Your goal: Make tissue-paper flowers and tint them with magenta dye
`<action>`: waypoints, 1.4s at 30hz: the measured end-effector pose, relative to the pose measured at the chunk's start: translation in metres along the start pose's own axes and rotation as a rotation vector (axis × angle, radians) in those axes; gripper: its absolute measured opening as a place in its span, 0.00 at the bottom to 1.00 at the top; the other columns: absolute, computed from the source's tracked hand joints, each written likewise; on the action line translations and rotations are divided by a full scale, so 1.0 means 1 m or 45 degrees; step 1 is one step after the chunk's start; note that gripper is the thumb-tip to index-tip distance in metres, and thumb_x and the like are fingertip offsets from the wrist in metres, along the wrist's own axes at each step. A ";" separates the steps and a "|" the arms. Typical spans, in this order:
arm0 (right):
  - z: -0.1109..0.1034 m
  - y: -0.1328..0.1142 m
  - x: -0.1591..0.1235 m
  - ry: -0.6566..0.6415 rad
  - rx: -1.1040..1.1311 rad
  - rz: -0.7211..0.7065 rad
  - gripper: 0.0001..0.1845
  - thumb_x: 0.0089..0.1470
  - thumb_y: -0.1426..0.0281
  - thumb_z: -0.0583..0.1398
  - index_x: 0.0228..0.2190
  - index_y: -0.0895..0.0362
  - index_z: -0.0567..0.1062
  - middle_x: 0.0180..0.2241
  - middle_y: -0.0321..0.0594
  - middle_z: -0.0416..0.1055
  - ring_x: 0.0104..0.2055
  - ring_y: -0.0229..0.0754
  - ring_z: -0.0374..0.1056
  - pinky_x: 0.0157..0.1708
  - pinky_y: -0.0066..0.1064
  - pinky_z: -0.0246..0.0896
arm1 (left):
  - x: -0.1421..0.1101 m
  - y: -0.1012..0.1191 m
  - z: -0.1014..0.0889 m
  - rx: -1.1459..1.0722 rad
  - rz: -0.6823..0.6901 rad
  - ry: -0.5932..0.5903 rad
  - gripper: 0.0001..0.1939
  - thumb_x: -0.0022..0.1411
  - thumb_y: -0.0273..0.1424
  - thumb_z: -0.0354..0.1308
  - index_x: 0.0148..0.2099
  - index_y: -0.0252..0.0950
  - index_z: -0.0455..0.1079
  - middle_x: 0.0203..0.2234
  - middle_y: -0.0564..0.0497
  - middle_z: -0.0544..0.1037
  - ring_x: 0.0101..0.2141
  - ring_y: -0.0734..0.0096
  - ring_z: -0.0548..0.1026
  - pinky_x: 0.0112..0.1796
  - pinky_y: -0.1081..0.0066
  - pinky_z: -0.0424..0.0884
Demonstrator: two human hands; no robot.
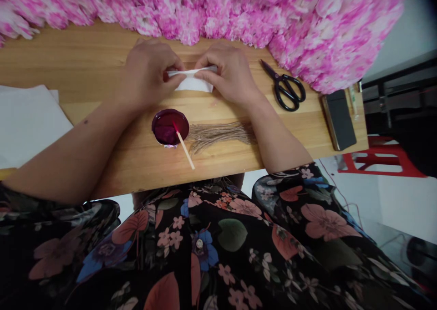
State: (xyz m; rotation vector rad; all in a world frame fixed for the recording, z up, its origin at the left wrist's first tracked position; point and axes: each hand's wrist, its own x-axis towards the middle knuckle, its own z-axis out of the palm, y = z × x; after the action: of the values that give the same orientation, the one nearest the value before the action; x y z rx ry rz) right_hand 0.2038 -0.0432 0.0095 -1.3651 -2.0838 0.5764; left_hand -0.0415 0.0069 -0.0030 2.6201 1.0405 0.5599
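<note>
A small white sheet (pixel 195 83), thin like paper or cloth, is stretched between my hands above the wooden table, its upper edge folded over. My left hand (pixel 152 73) pinches its left end between thumb and fingers. On the other end, my right hand (pixel 227 71) grips in the same way. Nearer to me stands a round dish of dark red liquid (pixel 167 127). A pale wooden stick (pixel 185 149) leans in it, its tip stained red. Beside the dish lies a bundle of brown twine strands (pixel 221 134), partly hidden by my right forearm.
Black-handled scissors (pixel 287 89) lie right of my right hand. A dark phone (pixel 338 119) rests near the right edge of the table (pixel 102 50). White sheets (pixel 30 123) are at the left, and pink-white flowers (pixel 191 14) line the back. A red stool (pixel 382 160) stands beyond.
</note>
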 end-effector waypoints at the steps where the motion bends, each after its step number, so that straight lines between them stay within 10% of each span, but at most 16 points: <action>1: 0.000 0.002 0.001 0.004 -0.017 0.006 0.15 0.64 0.48 0.59 0.34 0.37 0.83 0.45 0.37 0.87 0.51 0.53 0.76 0.55 0.49 0.61 | -0.001 -0.003 0.000 -0.010 -0.008 0.004 0.12 0.73 0.39 0.62 0.47 0.38 0.83 0.38 0.46 0.82 0.47 0.54 0.79 0.55 0.51 0.70; 24: 0.004 0.002 0.006 -0.056 -0.082 0.110 0.18 0.51 0.46 0.61 0.35 0.39 0.85 0.42 0.40 0.88 0.52 0.51 0.76 0.50 0.48 0.60 | -0.001 -0.016 0.006 0.003 0.224 0.054 0.27 0.82 0.51 0.53 0.51 0.39 0.88 0.34 0.46 0.82 0.41 0.54 0.78 0.47 0.51 0.72; 42: -0.003 0.001 0.003 0.027 -0.118 0.119 0.08 0.55 0.57 0.60 0.33 0.34 0.81 0.47 0.36 0.86 0.53 0.55 0.74 0.56 0.50 0.60 | -0.003 -0.007 -0.008 0.100 -0.019 -0.021 0.20 0.80 0.47 0.55 0.51 0.45 0.87 0.48 0.44 0.87 0.55 0.46 0.76 0.62 0.37 0.64</action>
State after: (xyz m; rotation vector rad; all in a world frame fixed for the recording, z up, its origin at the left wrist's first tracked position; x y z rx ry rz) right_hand 0.2060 -0.0401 0.0115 -1.5212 -2.0609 0.5072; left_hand -0.0512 0.0106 0.0012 2.6772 1.0976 0.5025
